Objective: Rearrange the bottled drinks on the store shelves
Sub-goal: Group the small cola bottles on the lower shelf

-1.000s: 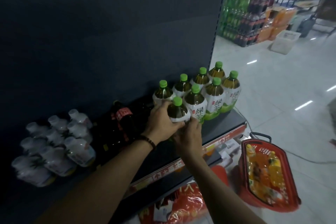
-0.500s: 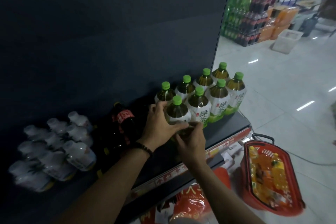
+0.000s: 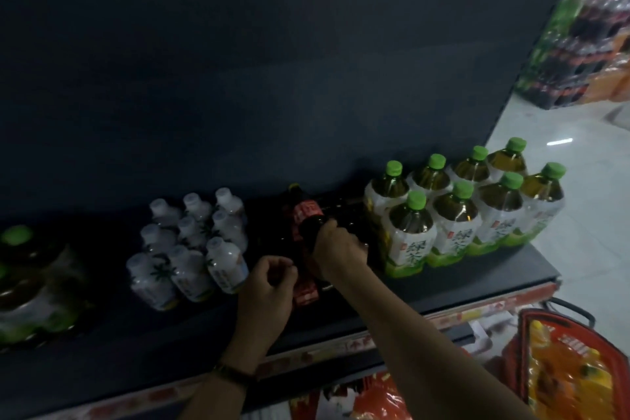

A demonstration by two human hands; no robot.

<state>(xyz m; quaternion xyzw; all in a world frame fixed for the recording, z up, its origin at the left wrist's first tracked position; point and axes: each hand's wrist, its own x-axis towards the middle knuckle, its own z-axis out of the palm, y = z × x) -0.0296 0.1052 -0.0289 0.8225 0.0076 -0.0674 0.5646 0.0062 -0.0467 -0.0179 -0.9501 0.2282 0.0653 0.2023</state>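
Cola bottle (image 3: 308, 215): dark plastic, red label, writing unreadable, outline lost in shadow. Located on shelf (image 3: 477, 283) between white bottles (image 3: 191, 242) and tea pack (image 3: 460, 215). Gripped around body by right hand (image 3: 337, 249). Left hand (image 3: 269, 286) curled beside it; hold indeterminable. Tea pack: green caps, shrink-wrapped, labelled 绿茶.

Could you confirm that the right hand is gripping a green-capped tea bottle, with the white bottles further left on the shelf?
Not quite: in the head view the right hand grips a dark, red-labelled cola bottle, not one of the green-capped tea bottles. The white bottles do stand further left on the shelf.
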